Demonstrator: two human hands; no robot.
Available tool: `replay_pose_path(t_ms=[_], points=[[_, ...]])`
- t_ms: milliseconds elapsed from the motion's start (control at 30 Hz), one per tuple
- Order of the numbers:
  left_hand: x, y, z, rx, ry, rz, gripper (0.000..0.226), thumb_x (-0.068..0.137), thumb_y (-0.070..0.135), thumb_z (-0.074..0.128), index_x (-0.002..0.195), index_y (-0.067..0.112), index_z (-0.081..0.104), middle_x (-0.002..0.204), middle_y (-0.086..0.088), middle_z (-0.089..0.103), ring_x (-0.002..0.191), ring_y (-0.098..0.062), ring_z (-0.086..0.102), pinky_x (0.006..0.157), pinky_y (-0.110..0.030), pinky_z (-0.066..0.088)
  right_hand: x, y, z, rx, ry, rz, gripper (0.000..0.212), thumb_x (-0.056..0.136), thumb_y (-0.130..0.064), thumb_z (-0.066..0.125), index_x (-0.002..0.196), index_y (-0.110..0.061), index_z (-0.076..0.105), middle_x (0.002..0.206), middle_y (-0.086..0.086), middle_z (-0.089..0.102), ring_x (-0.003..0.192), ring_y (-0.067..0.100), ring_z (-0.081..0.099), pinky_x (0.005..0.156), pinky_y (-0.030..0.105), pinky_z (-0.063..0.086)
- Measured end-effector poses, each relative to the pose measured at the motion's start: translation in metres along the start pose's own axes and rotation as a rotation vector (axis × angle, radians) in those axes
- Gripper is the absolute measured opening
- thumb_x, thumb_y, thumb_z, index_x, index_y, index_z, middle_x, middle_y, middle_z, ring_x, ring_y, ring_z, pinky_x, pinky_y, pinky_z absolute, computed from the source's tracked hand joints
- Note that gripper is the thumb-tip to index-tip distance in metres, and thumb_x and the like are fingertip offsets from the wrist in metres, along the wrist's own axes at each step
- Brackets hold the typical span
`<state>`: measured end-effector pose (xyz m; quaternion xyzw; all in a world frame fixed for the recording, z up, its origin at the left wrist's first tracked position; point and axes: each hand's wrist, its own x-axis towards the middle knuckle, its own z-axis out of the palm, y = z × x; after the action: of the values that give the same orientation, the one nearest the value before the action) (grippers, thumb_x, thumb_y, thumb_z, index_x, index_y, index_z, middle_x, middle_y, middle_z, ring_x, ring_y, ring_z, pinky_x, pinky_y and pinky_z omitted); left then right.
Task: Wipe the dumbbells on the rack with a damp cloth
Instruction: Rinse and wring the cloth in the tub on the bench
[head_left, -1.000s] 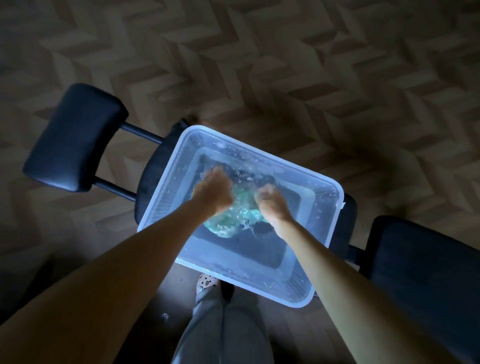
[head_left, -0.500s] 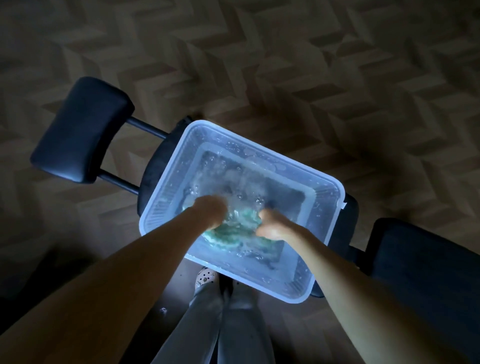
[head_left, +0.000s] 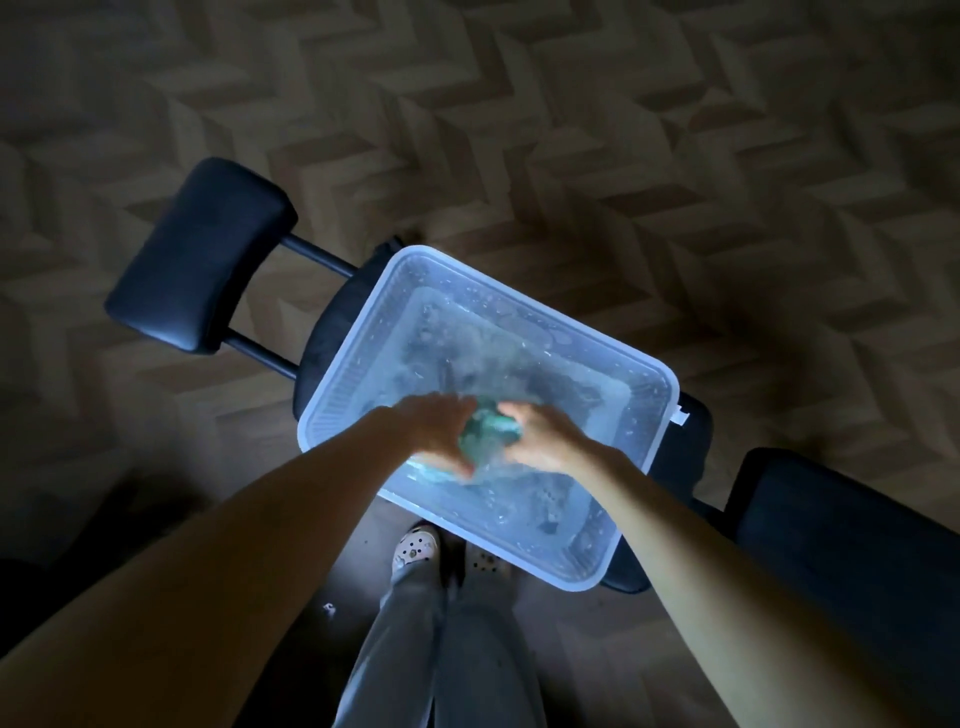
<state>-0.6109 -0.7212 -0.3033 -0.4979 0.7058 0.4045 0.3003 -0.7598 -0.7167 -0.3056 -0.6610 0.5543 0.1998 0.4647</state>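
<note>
Both bare forearms reach forward and down from the lower corners and converge in the middle. The left hand (head_left: 441, 431) and right hand (head_left: 545, 436) face each other, backs up, fingers curled round a bunched cloth (head_left: 488, 434) pressed between them. Both wrists are roughly straight. Below, the legs (head_left: 447, 649) stand close together, feet pointing forward

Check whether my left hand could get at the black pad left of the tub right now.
Probably, once freed: the left hand and right hand grip the green cloth over the tub; nothing stands between it and the black pad.
</note>
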Motion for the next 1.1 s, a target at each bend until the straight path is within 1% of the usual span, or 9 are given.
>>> replay_pose_path(t_ms=[133, 300, 533, 633, 767, 867, 933, 1000, 1100], points=[[0.007, -0.004, 0.013, 0.196, 0.006, -0.102, 0.043, 0.087, 0.013, 0.062, 0.126, 0.007, 0.046, 0.125, -0.011, 0.055, 0.117, -0.028, 0.054, 0.093, -0.036, 0.043, 0.006, 0.005, 0.011, -0.128, -0.208, 0.024, 0.060, 0.088, -0.010, 0.059, 0.144, -0.017, 0.038, 0.147, 0.012, 0.040, 0.130, 0.028, 0.043, 0.100, 0.028, 0.039], [0.006, -0.004, 0.011, 0.113, 0.270, -0.155, 0.032, 0.094, 0.010, 0.046, 0.126, 0.010, 0.048, 0.124, -0.014, 0.054, 0.116, -0.031, 0.054, 0.093, -0.035, 0.043, 0.011, 0.002, 0.006, -0.176, 0.101, 0.155, 0.031, 0.098, -0.009, 0.040, 0.124, 0.000, 0.054, 0.129, 0.021, 0.055, 0.120, 0.034, 0.052, 0.092, 0.033, 0.045], [0.002, -0.010, 0.019, 0.225, -0.196, -0.053, 0.038, 0.093, -0.002, 0.033, 0.128, -0.001, 0.048, 0.133, -0.018, 0.049, 0.121, -0.030, 0.050, 0.097, -0.033, 0.040, 0.011, 0.002, 0.021, -0.168, -0.216, 0.153, 0.039, 0.098, -0.016, 0.037, 0.134, -0.005, 0.044, 0.134, 0.020, 0.050, 0.113, 0.031, 0.055, 0.075, 0.028, 0.044], [0.000, -0.004, 0.018, 0.357, -0.015, -0.076, 0.040, 0.093, -0.002, 0.038, 0.133, -0.002, 0.042, 0.140, -0.018, 0.037, 0.130, -0.031, 0.039, 0.105, -0.036, 0.034, 0.008, 0.003, 0.018, -0.246, -0.117, 0.188, 0.041, 0.096, -0.009, 0.039, 0.137, -0.005, 0.043, 0.141, 0.018, 0.044, 0.126, 0.032, 0.047, 0.093, 0.031, 0.043], [0.003, -0.004, 0.019, 0.116, 0.099, -0.046, 0.053, 0.092, 0.002, 0.044, 0.141, 0.011, 0.027, 0.135, -0.014, 0.046, 0.121, -0.031, 0.049, 0.090, -0.033, 0.040, 0.005, 0.000, 0.015, -0.027, -0.233, 0.175, 0.061, 0.091, -0.037, 0.054, 0.143, -0.012, 0.035, 0.136, 0.010, 0.051, 0.121, 0.025, 0.050, 0.084, 0.025, 0.039], [0.003, -0.006, 0.018, 0.140, 0.011, -0.124, 0.044, 0.090, 0.005, 0.049, 0.132, 0.011, 0.043, 0.126, -0.013, 0.054, 0.116, -0.029, 0.055, 0.086, -0.031, 0.044, 0.006, 0.003, 0.017, -0.213, -0.106, 0.232, 0.044, 0.087, -0.030, 0.060, 0.123, -0.007, 0.052, 0.119, 0.009, 0.060, 0.111, 0.026, 0.057, 0.078, 0.027, 0.044], [0.000, -0.004, 0.018, 0.190, 0.114, -0.210, 0.038, 0.090, 0.003, 0.049, 0.127, 0.007, 0.051, 0.125, -0.013, 0.056, 0.118, -0.030, 0.055, 0.094, -0.034, 0.045, 0.004, 0.003, 0.022, -0.274, -0.005, 0.250, 0.013, 0.087, -0.017, 0.056, 0.096, -0.007, 0.059, 0.098, 0.007, 0.062, 0.106, 0.026, 0.060, 0.072, 0.026, 0.044], [0.000, -0.004, 0.020, 0.155, 0.212, -0.255, 0.042, 0.091, 0.000, 0.046, 0.132, 0.009, 0.045, 0.129, -0.014, 0.051, 0.121, -0.031, 0.052, 0.097, -0.036, 0.043, 0.006, 0.000, 0.024, -0.172, -0.001, 0.210, 0.016, 0.087, -0.017, 0.055, 0.075, -0.009, 0.049, 0.078, 0.004, 0.054, 0.094, 0.027, 0.060, 0.059, 0.023, 0.039], [0.002, -0.010, 0.021, 0.015, 0.188, -0.128, 0.058, 0.090, -0.004, 0.044, 0.143, 0.016, 0.029, 0.142, -0.016, 0.032, 0.122, -0.035, 0.049, 0.095, -0.035, 0.042, 0.008, -0.007, 0.024, 0.127, -0.092, 0.156, 0.029, 0.083, -0.025, 0.065, 0.101, -0.006, 0.052, 0.099, 0.010, 0.057, 0.096, 0.024, 0.055, 0.064, 0.026, 0.044]])
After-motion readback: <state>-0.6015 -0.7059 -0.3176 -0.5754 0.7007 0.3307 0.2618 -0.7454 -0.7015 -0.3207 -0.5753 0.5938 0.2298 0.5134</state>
